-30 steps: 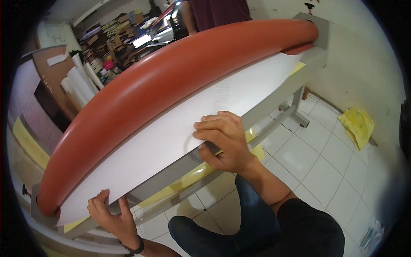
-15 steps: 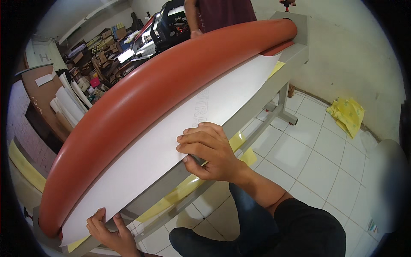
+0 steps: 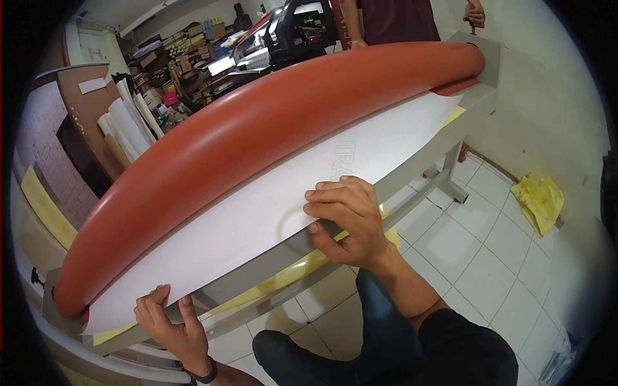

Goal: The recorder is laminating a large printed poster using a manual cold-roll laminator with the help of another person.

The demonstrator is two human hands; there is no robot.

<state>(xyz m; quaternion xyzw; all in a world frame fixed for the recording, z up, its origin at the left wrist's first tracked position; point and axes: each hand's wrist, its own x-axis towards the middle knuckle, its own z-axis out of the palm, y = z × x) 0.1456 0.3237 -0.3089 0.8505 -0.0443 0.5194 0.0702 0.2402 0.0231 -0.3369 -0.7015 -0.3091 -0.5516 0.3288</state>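
the person's bare left hand (image 3: pixel 172 325) is resting at the near edge of a long, smooth white sheet (image 3: pixel 257 209), its fingers lying on top, while its thumb is standing well apart from them at that edge. the bare right hand (image 3: pixel 351 222) is arching over the same edge farther right, its fingers touching the sheet and bunching close to each other; its thumb is pointing toward the edge below them, leaving a gap. whether either thumb is pressing on the sheet is staying hard to tell. the sheet is lying nearly flat on a grey metal worktop (image 3: pixel 481 96), running along a thick red-orange rubber roller (image 3: pixel 257 122), showing faint outlined lettering past the right hand and curling slightly at its far right corner. a glossy yellow sheet (image 3: pixel 302 264) is hanging below the near edge. across the roller, a co-worker in a maroon shirt (image 3: pixel 399 19) is gripping a red and black knob (image 3: pixel 475 18) with one hand. a crumpled yellow plastic bag (image 3: pixel 539 202) is lying on the white tiled floor (image 3: pixel 476 257), its contents hidden. brown cardboard boxes (image 3: pixel 183 66) are crowding the background, too small for their contents to be showing.
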